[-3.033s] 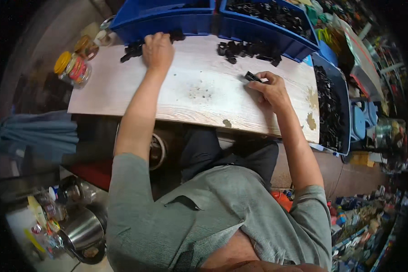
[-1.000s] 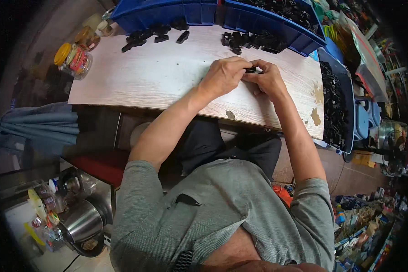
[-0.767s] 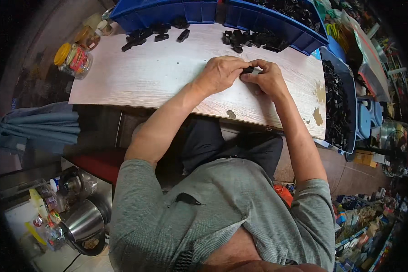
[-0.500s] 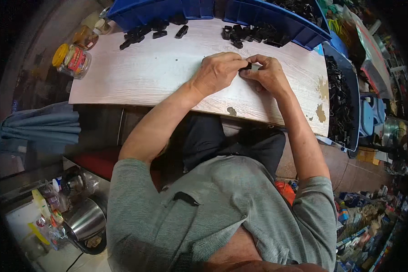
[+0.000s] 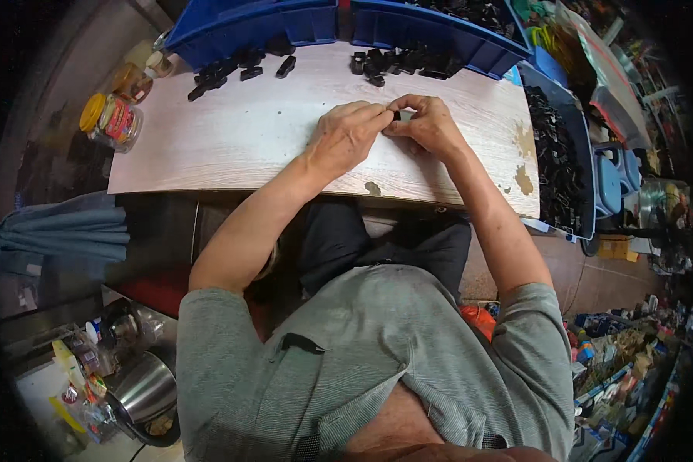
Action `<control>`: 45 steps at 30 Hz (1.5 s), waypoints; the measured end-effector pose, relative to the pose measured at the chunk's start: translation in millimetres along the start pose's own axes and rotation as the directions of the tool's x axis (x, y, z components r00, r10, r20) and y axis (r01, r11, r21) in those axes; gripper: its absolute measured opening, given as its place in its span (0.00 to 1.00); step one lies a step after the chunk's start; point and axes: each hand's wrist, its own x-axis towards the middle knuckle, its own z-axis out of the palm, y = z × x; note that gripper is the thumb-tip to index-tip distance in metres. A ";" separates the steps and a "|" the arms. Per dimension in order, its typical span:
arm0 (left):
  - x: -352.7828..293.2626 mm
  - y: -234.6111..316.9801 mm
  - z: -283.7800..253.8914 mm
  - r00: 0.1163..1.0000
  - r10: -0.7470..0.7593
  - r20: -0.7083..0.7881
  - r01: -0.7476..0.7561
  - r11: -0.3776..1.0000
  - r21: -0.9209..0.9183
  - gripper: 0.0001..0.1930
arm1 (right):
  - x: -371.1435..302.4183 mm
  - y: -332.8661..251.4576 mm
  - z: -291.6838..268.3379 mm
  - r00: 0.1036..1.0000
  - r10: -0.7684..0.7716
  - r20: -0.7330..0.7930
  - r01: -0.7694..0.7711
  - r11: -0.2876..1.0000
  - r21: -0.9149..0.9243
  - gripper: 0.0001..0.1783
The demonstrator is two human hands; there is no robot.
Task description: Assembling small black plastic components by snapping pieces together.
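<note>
Above the middle of the white wood-grain table [image 5: 223, 154], my two hands meet around a small black plastic part [image 5: 396, 116]. My left hand [image 5: 350, 137] has its fingers closed on the part's left side, with the back of the hand covering most of the grip. From the other side, my right hand [image 5: 431, 127] pinches the part between thumb and forefinger. Only a dark bit shows between the fingertips, so its full shape is hidden. Beyond the hands lie a loose pile of similar black parts [image 5: 393, 61] and, farther left, another pile [image 5: 222, 71].
Two blue bins, one left [image 5: 254, 27] and one right [image 5: 439, 42], stand along the table's far edge. Beside the right edge is a tub [image 5: 585, 185] full of black parts. A yellow-lidded jar [image 5: 119, 123] sits at the left edge, with smaller jars [image 5: 131, 83] behind.
The whole view has shifted slightly, so the table appears farther left. Both hands stay together on the black part, with only small finger movements.
</note>
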 end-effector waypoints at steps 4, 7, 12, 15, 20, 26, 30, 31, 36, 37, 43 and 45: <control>-5.2 -5.6 6.3 0.998 0.052 -0.039 -0.051 0.998 0.026 0.15 | -6.9 -9.5 -0.8 1.000 0.008 -0.013 -0.009 0.999 -0.040 0.18; -7.6 -10.2 10.3 0.993 0.054 -0.106 -0.051 0.998 0.026 0.15 | -9.9 -11.4 -1.1 1.000 0.009 -0.025 -0.009 1.000 -0.010 0.17; -5.7 -69.3 -16.6 0.874 -0.225 -0.430 0.356 0.899 0.254 0.17 | -25.0 -5.8 -15.4 0.973 0.222 -0.064 -0.194 0.935 0.298 0.13; -3.5 -107.6 -30.0 0.837 -0.402 -0.371 0.533 0.752 0.388 0.15 | -25.0 8.3 -40.1 0.929 0.296 -0.221 -0.201 0.907 0.371 0.13; -8.6 -125.6 -28.7 0.866 -0.445 -0.227 0.499 0.748 0.437 0.12 | -26.6 36.9 -112.9 0.788 0.398 -0.471 -0.089 0.829 0.552 0.18; -10.6 -87.3 -14.0 0.924 -0.298 -0.240 0.363 0.880 0.306 0.10 | -11.1 58.4 -135.1 0.671 0.418 -0.612 -0.050 0.850 0.525 0.21; -5.6 -72.4 -6.5 0.926 -0.300 -0.229 0.354 0.900 0.254 0.07 | 15.8 40.6 -107.5 0.760 0.404 -0.509 -0.096 0.845 0.527 0.20; -6.2 -71.6 -7.7 0.924 -0.306 -0.230 0.361 0.897 0.256 0.07 | 22.5 27.1 -96.7 0.749 0.467 -0.469 -0.156 0.813 0.561 0.20; -6.0 -72.1 -8.3 0.925 -0.340 -0.172 0.375 0.891 0.258 0.09 | 59.9 18.1 -78.5 0.788 0.431 -0.441 -0.199 0.855 0.480 0.20; -5.3 -71.6 -8.5 0.924 -0.342 -0.172 0.377 0.890 0.257 0.09 | 65.5 18.0 -77.7 0.787 0.426 -0.446 -0.210 0.865 0.456 0.20; -3.5 -72.0 -7.9 0.928 -0.323 -0.184 0.359 0.906 0.225 0.12 | 82.3 38.5 -74.0 0.785 0.384 -0.486 -0.131 0.870 0.475 0.14; -5.2 -73.3 -8.3 0.923 -0.323 -0.211 0.365 0.909 0.200 0.13 | 75.4 30.8 -73.7 0.783 0.385 -0.488 -0.135 0.872 0.471 0.12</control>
